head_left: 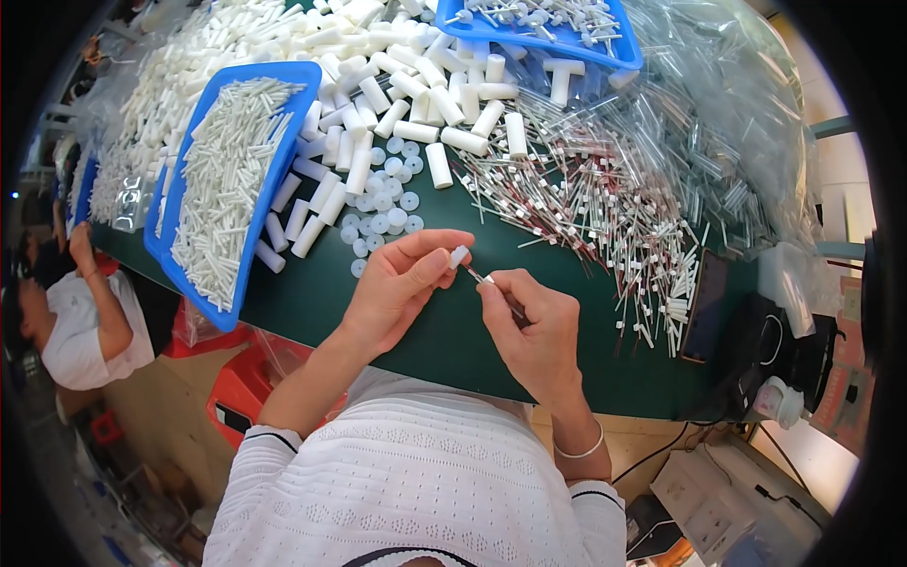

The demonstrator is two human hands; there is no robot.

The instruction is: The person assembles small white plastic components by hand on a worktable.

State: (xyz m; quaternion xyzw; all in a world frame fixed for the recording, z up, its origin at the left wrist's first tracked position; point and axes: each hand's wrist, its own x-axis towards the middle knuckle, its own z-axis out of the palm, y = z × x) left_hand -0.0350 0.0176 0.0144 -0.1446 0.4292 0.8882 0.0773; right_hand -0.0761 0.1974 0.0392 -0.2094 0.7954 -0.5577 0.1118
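White cap (458, 255) pinched in left hand (397, 288) fingers; right hand (534, 326) fingers grip a thin stick (479, 278) above the green desk's (312, 302) near edge.

Head view, steeply down, close over table (312, 302)

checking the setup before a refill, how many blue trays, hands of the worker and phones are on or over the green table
blue trays: 3, one large on the left, one at the top, one partly hidden at far left
hands: 2, left hand and right hand
phones: 1, a dark phone at the right edge
total: 6
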